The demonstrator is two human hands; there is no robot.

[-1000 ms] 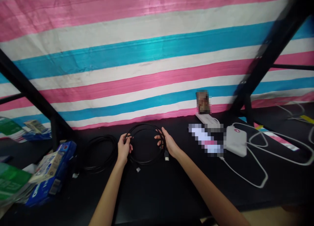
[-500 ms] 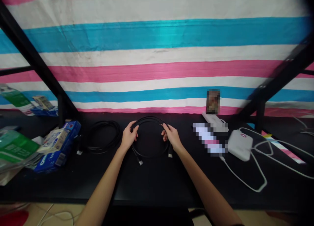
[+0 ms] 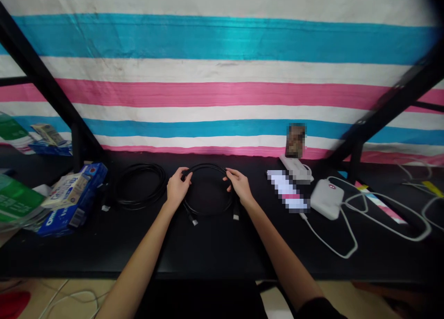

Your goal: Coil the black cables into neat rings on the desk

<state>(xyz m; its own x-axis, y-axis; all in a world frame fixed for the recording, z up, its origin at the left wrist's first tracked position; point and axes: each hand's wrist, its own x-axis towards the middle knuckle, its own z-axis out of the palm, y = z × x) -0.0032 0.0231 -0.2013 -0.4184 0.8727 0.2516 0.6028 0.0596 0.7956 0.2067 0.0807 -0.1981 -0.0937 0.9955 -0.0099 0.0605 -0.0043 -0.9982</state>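
Observation:
A black cable coiled into a loop lies on the black table between my hands. My left hand grips the loop's left side with curled fingers. My right hand grips its right side the same way. Two plug ends hang down from the loop near my wrists, one at the left and one at the right. A second coiled black cable rests on the table just left of my left hand.
Blue snack boxes and green packets crowd the left end. At the right lie a white power pack with white cords. Black frame bars slant at both sides before a striped sheet.
Both hands stayed closed on the loop and brought it lower and nearer the table. The view tilted down, showing the table's front edge and the floor.

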